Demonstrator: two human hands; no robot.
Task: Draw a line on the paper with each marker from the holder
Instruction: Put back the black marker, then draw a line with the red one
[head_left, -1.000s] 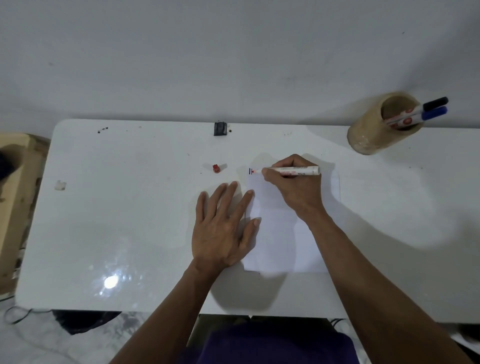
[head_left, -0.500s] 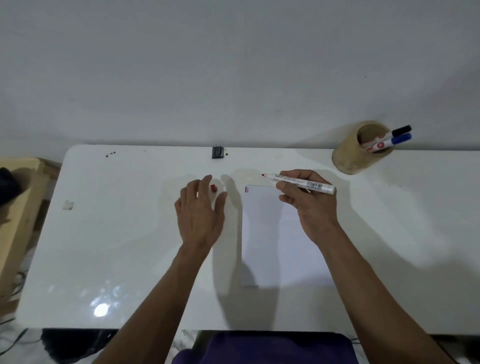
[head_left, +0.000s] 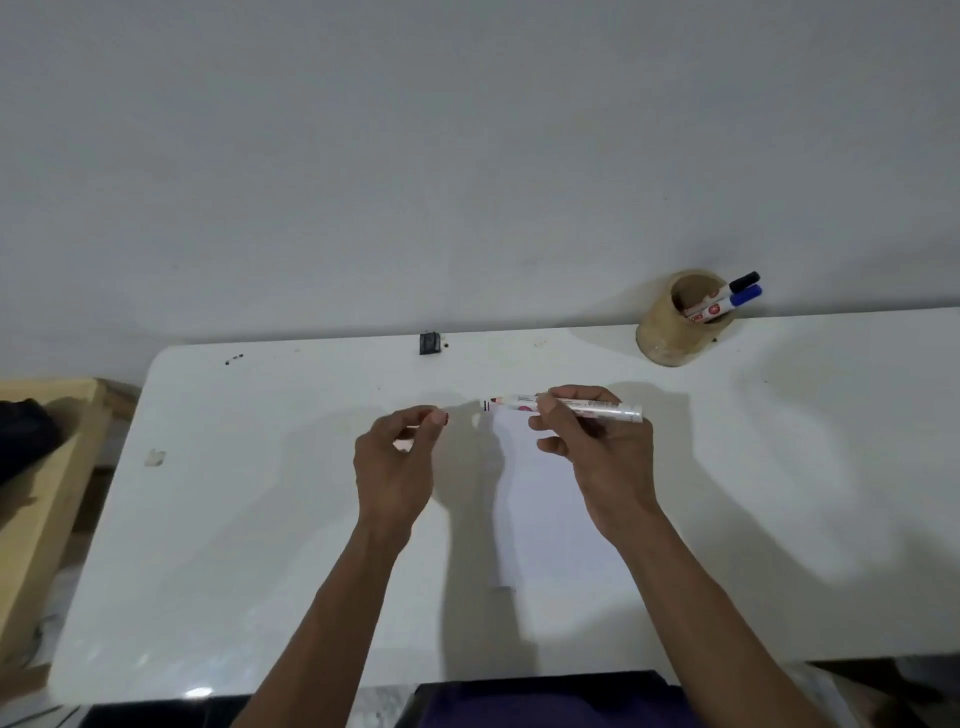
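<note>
My right hand (head_left: 597, 452) holds an uncapped red marker (head_left: 608, 409) level above the top of the white paper (head_left: 550, 519), tip pointing left. Short drawn lines (head_left: 486, 406) mark the paper's top left corner. My left hand (head_left: 397, 462) is lifted off the table left of the paper, fingertips pinched on the small red cap (head_left: 445, 417). A round wooden holder (head_left: 675, 332) stands at the back right with a black-capped marker (head_left: 740, 282) and a blue-capped marker (head_left: 744, 296) leaning out of it.
The white table (head_left: 260, 519) reaches a grey wall. A small black object (head_left: 429, 343) sits at the back edge, and dark specks (head_left: 234, 358) lie at the back left. A wooden bench (head_left: 47, 467) stands to the left.
My right hand lifted the marker off the paper. My left hand left the paper, reached to the red cap on the table and picked it up.
</note>
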